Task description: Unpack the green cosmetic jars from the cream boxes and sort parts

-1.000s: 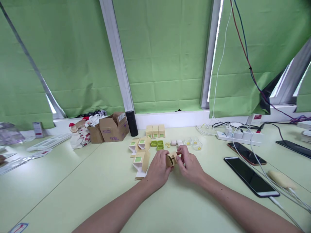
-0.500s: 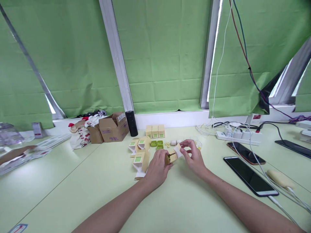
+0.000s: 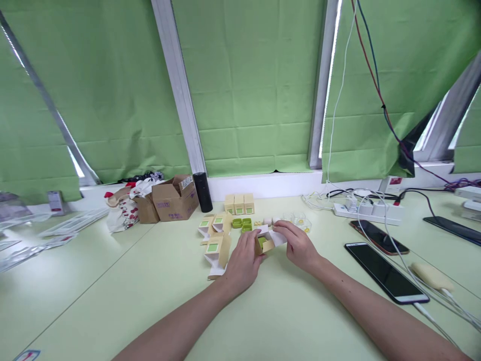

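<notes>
Table [image 3: 112,306]: left hand [image 3: 242,261] grips box [image 3: 268,246], right hand [image 3: 301,246] pinches flap [image 3: 278,237].
Box's left side hidden; it gapes wider than earlier.

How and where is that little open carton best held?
Hold the carton by its body, probably from the left, where the left hand holds it: its open flaps spread toward the right hand and look thin enough to bend.

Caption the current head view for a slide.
The left hand holds a small tan cardboard box, the right hand its open white-lined flap, near squarish green plastic containers.
</notes>
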Demonstrator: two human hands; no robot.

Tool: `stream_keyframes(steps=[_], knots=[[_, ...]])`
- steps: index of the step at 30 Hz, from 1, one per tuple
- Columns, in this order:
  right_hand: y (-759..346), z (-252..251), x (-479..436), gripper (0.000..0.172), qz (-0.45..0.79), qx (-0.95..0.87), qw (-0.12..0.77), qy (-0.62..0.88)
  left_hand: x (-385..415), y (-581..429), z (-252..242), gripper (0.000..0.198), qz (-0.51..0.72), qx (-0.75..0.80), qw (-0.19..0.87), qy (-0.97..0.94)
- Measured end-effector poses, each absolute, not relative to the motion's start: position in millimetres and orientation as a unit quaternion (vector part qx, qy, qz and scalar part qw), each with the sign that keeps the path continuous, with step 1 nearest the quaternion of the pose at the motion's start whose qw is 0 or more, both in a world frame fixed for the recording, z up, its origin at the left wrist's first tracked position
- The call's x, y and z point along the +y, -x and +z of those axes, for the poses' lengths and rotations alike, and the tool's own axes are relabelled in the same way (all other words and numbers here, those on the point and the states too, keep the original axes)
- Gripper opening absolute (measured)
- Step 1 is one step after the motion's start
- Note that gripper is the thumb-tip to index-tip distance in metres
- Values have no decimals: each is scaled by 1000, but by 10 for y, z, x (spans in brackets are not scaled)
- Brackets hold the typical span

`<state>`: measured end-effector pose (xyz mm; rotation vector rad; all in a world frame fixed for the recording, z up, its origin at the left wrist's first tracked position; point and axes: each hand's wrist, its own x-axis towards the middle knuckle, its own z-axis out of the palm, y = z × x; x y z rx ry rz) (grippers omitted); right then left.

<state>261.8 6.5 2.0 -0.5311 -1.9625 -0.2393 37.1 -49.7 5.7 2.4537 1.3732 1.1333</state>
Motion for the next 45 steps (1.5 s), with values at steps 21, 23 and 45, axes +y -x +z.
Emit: stream_keyframes(steps=[21, 23, 45], knots=[[-2550, 128, -135, 13, -4, -836, 491, 246, -451, -367, 21, 66, 409, 460, 167, -770], [-2555, 137, -147, 11, 2, -839, 490, 237, -439, -365, 8, 66, 415, 454, 168, -770], [-2513, 176, -207, 32, -2, -862, 429, 270, -493, -388, 85, 63, 423, 460, 169, -762]])
